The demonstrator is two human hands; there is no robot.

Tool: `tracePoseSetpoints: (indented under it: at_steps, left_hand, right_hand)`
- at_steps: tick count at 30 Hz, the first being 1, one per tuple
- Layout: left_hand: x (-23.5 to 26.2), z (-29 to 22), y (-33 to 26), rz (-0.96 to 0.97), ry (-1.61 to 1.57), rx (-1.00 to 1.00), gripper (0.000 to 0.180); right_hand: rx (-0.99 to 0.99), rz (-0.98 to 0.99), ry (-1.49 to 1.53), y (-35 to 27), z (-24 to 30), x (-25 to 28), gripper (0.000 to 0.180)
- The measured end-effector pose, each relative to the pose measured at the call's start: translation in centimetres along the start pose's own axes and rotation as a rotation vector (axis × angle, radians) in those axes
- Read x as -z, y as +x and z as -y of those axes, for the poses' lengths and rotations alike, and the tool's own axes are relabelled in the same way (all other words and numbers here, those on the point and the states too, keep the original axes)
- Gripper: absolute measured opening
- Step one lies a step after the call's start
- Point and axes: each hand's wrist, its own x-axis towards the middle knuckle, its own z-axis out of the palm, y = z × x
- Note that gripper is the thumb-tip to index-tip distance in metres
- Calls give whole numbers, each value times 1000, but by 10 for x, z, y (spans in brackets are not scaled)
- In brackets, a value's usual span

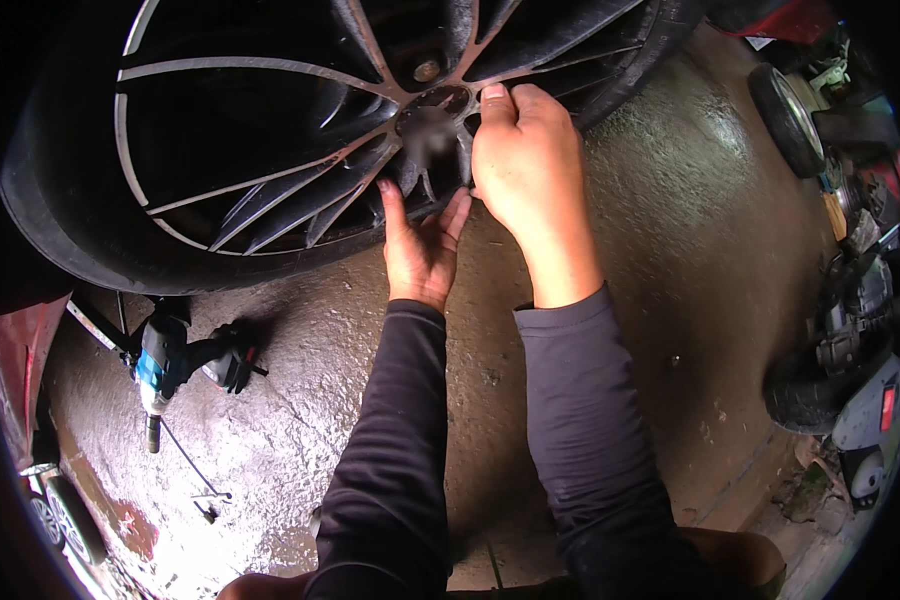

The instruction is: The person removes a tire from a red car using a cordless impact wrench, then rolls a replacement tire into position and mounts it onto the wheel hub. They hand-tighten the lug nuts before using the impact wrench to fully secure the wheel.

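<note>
A car wheel with a black tyre and dark, bright-edged spokes [245, 68] fills the upper left and middle. My right hand [525, 150] is curled at the right of its hub, thumb on the spoke area. Whatever its fingers grip is hidden behind the hand. Below the hub, my left hand [422, 245] is open, palm up, with thumb and fingers apart beside the lower spokes; I see nothing held in it. A round bolt head [427, 70] shows in a recess above the blurred hub centre.
On the wet-looking floor [670, 270] at left lies a blue and black cordless impact wrench [160, 360] with a socket. A thin metal rod [192, 460] lies beside it. Along the right stand a loose wheel [785, 120], another tyre [820, 385] and assorted parts. Red body panels [25, 370] edge the left.
</note>
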Motion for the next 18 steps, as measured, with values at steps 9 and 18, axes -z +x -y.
tracePoseSetpoints:
  at_steps: [9,18]
  left_hand:
    - [13,-3,9,72,74,40,104]
    - [14,0,8,-6,-76,34,107]
  right_hand:
    - [-809,309,1423,-2,13,11,33]
    - [-301,21,-134,-29,-127,59,44]
